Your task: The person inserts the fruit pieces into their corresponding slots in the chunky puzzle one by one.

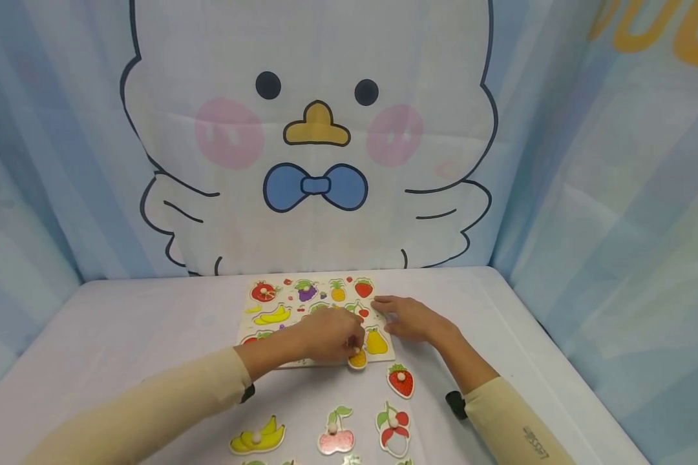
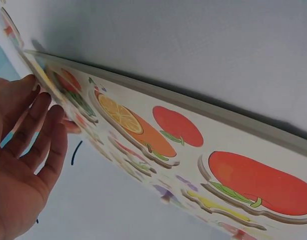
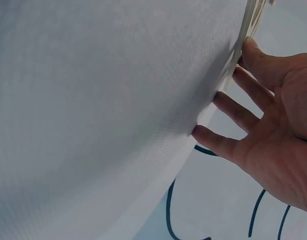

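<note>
My left hand (image 1: 330, 334) is over the front right of a wooden fruit puzzle board (image 1: 320, 363), pinching a yellow puzzle piece (image 1: 357, 361) that looks like a pineapple. That piece is at the board's front edge, its upper part covered by the fingers. In the left wrist view the curled fingers hide what they hold. My right hand (image 1: 410, 318) rests at the board's right edge, fingers extended; the right wrist view shows its fingertips (image 3: 201, 131) against the cloth and the thumb at the board's edge. The board shows a pear (image 1: 376, 341) and bananas (image 1: 272, 315).
Loose knobbed pieces lie in front of the board on the white cloth: a strawberry (image 1: 401, 381), bananas (image 1: 258, 436), cherries (image 1: 335, 431) and a red-and-green cherry-like piece (image 1: 393, 430). More are cut off at the bottom. A printed curtain (image 1: 314, 239) hangs behind the table.
</note>
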`<state>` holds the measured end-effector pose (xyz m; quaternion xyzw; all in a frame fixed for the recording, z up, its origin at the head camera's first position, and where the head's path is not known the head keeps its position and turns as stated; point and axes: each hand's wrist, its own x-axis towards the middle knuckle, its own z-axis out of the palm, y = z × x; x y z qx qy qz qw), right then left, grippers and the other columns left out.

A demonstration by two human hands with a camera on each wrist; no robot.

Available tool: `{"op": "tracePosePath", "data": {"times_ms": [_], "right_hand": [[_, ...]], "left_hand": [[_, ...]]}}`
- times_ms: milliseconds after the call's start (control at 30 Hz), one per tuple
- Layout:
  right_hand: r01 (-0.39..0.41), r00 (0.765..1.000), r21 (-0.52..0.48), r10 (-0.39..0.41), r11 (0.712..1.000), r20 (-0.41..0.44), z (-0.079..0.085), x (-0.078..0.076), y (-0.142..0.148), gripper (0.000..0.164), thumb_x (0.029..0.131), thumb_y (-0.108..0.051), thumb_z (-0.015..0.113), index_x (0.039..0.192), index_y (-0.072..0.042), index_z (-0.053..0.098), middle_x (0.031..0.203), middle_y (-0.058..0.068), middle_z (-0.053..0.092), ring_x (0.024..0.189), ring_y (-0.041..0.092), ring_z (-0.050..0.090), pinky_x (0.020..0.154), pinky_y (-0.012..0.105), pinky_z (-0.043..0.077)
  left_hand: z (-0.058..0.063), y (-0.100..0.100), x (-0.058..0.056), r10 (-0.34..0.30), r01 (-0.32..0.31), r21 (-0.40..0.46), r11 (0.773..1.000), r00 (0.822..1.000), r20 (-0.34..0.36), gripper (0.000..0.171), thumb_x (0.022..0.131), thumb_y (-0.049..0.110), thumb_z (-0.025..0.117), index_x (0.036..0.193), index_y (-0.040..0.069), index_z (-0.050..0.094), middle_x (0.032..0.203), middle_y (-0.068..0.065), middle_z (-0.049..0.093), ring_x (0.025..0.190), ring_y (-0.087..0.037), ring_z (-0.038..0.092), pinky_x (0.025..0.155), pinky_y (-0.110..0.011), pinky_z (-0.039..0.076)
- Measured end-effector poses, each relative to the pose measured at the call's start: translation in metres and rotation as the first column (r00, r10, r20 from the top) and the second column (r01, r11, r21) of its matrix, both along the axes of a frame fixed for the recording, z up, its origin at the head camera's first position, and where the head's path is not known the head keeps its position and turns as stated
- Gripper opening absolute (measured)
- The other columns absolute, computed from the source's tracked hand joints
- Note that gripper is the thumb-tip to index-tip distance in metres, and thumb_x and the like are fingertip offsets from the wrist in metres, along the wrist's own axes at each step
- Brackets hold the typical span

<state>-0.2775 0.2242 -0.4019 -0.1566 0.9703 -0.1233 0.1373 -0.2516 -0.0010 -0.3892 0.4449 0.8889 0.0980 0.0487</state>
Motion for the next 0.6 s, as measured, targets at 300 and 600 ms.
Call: {"op": "tracePosePath", "data": {"times_ms": [300, 600], "right_hand": [[0.024, 1.000, -0.015, -0.024, 1.000, 0.008, -0.001, 0.002, 0.000, 0.060, 0.099, -0.019, 0.072, 0.155, -0.022, 0.051, 0.166, 0.000, 0.042, 0.153, 0.032, 0.039, 0.122, 0.055, 0.035], [0.014, 1.000, -0.023, -0.014, 1.000, -0.008, -0.001, 0.002, 0.001, 0.060, 0.098, -0.019, 0.073, 0.155, -0.020, 0.052, 0.166, 0.000, 0.042, 0.153, 0.032, 0.039, 0.122, 0.054, 0.036]], "left_hand": [[-0.002, -0.006, -0.022, 0.065, -0.065, 0.011, 0.998, 0.998, 0.002, 0.008, 0.097, 0.024, 0.076, 0.103, 0.022, 0.080, 0.096, 0.010, 0.072, 0.085, -0.005, 0.061, 0.082, -0.023, 0.054], [0.000, -0.012, -0.046, 0.148, -0.148, -0.019, 0.989, 0.989, -0.001, 0.006, 0.097, 0.022, 0.075, 0.102, 0.021, 0.078, 0.095, 0.008, 0.071, 0.084, -0.008, 0.059, 0.082, -0.027, 0.054]]}}
